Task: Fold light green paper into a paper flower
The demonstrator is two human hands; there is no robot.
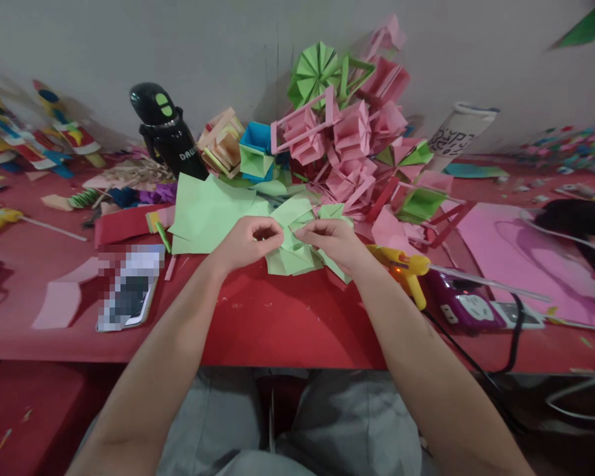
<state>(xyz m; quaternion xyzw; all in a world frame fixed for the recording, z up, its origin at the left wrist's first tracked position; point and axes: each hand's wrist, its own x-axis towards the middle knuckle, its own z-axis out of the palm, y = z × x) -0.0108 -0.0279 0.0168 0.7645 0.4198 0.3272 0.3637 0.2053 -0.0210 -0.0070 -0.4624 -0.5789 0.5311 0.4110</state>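
A pale green folded paper piece (pixel 293 261) sits between my two hands above the red table. My left hand (pixel 248 243) is closed in a pinch, thumb and forefinger on the piece's left edge. From the other side, my right hand (pixel 331 243) pinches the same piece near its middle. The exact fold under the fingertips is too small to make out. Behind my left hand lie flat pale green sheets (pixel 208 211). More green strips and folded bits (pixel 333 211) lie just beyond my right hand.
Pink paper baskets (pixel 347 132) pile up at the back. A black bottle (pixel 166 132) stands behind the sheets. At left lies a phone (pixel 133 291). A yellow glue gun (pixel 409 266) and a purple power strip (pixel 463 301) with cables lie beside my right forearm.
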